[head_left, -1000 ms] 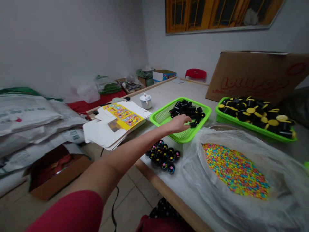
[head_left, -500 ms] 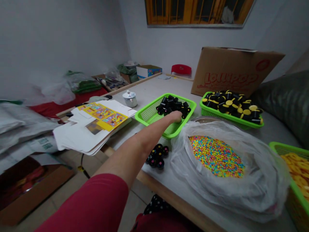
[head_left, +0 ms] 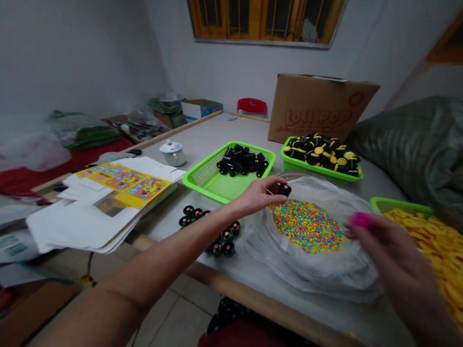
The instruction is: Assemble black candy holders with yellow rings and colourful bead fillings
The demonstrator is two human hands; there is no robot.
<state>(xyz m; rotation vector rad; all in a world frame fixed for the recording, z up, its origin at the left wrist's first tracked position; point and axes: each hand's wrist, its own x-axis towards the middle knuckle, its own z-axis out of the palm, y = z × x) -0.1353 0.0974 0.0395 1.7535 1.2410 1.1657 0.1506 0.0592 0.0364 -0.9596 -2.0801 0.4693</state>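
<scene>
Fingers [head_left: 269, 183] of my left hand [head_left: 253, 197] pinch a black cap [head_left: 284, 190] above the candy [head_left: 307, 226]; right hand [head_left: 394, 255] grips something pink [head_left: 361, 220] (blurry on my feed).

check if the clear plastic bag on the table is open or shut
Open: the clear plastic bag lies with its mouth spread wide, and the small multicoloured beads inside show uncovered.
</scene>
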